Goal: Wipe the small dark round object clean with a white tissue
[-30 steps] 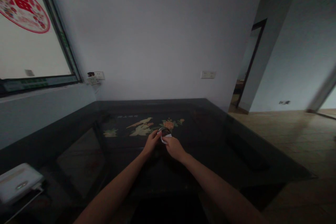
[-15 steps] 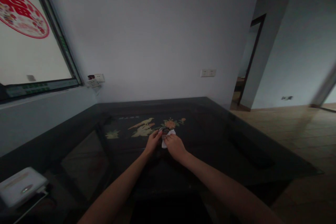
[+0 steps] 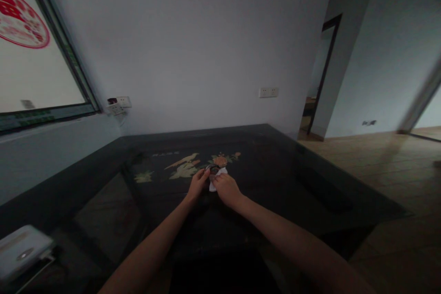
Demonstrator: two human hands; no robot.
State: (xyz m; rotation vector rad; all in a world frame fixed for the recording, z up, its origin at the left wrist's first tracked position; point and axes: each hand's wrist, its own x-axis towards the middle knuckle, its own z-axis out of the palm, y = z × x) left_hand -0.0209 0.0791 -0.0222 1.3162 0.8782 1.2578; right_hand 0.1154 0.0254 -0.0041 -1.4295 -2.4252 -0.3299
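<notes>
Over the dark tabletop (image 3: 262,220), my two hands meet around a small dark round object (image 3: 214,170) with a curved, shiny edge. It may be a watch, but it is too small and dim to be sure. My left hand (image 3: 198,183) pinches its left side between thumb and fingers. A white tissue or cloth (image 3: 212,187) is bunched under the fingers of my right hand (image 3: 226,187), which presses it against the object's right side. My fingers partly cover both things.
A white box-like device (image 3: 24,250) with a cable sits at the near left. Farther right on the table lies a long dark object (image 3: 324,188). Bird and flower decoration (image 3: 186,167) marks the tabletop. Behind stands a wall with sockets (image 3: 268,92); a window (image 3: 41,73) is at left.
The whole view has shifted slightly, so most things appear a little farther left. Both hands keep their hold, and more of the dark object's curved edge shows above the fingers.
</notes>
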